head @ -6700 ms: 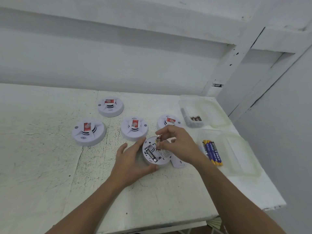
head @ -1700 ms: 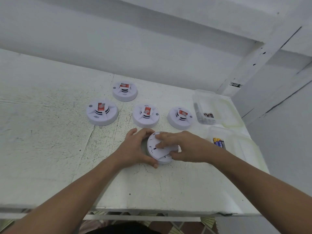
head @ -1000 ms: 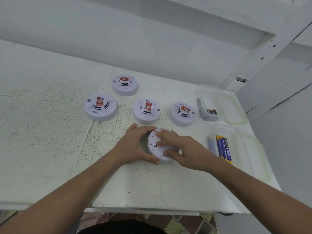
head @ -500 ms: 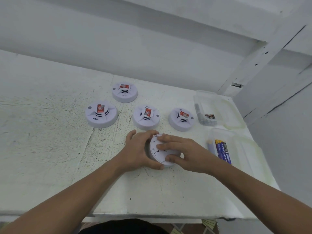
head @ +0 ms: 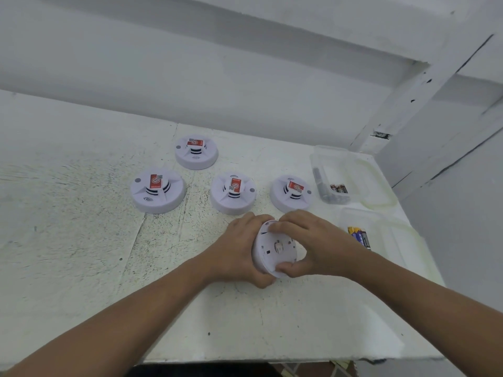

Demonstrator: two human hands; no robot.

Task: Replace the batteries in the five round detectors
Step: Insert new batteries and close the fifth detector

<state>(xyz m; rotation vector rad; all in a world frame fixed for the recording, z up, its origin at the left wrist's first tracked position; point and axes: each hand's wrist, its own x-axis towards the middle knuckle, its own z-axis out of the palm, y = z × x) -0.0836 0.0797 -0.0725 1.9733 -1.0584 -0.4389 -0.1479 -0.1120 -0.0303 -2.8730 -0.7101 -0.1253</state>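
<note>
A round white detector (head: 275, 250) is tilted up on its edge, its closed back cover facing me. My left hand (head: 239, 254) grips its left rim and underside. My right hand (head: 310, 244) grips its right rim, fingers over the top edge and thumb underneath. Several other white detectors with red stickers sit face up behind: one at far back (head: 196, 151), one at left (head: 158, 189), one in the middle (head: 233, 192) and one at right (head: 291, 192). Blue and yellow batteries (head: 359, 237) lie in a clear tray to the right of my right hand.
A clear plastic tray (head: 351, 174) at the back right holds dark batteries (head: 337, 189). A second clear tray (head: 394, 240) lies nearer, by the table's right edge. The white table (head: 81, 240) ends just below my forearms. A wall and a slanted beam rise behind.
The battery went into the open detector and the back cover was put on. Since half a second ago, both hands have tilted the detector up off the table onto its edge.
</note>
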